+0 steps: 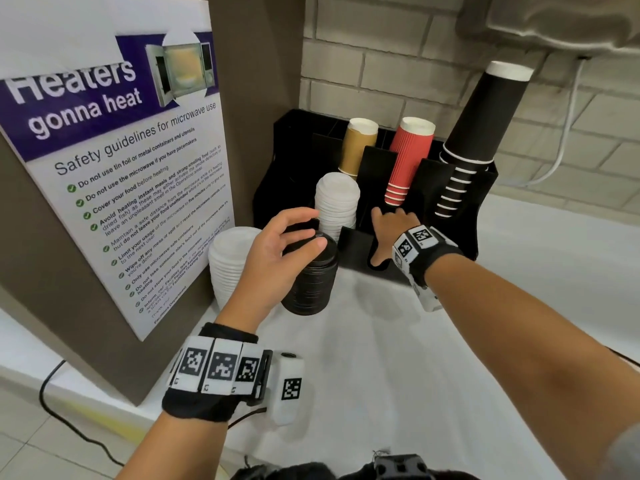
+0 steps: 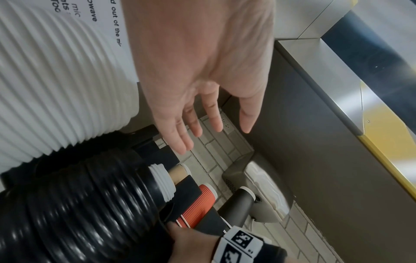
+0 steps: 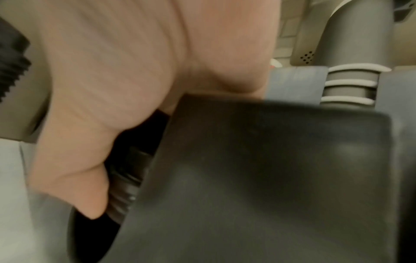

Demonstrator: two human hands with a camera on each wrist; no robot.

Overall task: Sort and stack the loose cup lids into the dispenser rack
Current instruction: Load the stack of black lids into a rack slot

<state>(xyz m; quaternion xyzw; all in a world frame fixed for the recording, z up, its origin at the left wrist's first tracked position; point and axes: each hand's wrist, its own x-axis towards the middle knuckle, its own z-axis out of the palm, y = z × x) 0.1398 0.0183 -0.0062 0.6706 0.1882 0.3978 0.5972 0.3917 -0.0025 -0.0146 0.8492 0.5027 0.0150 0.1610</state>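
Note:
A stack of black lids [image 1: 310,282] [image 2: 78,213] stands on the white counter. My left hand [image 1: 313,230] [image 2: 216,138] hovers over its top with fingers spread and relaxed, holding nothing. A loose stack of white lids [image 1: 230,265] [image 2: 56,89] stands left of it. My right hand [image 1: 384,237] [image 3: 96,204] reaches into a front slot of the black dispenser rack [image 1: 353,251] [image 3: 258,169]. Its thumb presses black lids [image 3: 122,188] through the slot's front notch, and its fingers curl down behind them, mostly hidden. More white lids [image 1: 337,199] fill the neighbouring slot.
Kraft cups [image 1: 358,147], red cups [image 1: 410,161] and tall black cups [image 1: 474,133] stand upside down in the rack's back slots. A microwave safety poster [image 1: 121,188] covers the panel on the left. A brick wall and a grey wall-mounted unit [image 1: 554,22] lie behind.

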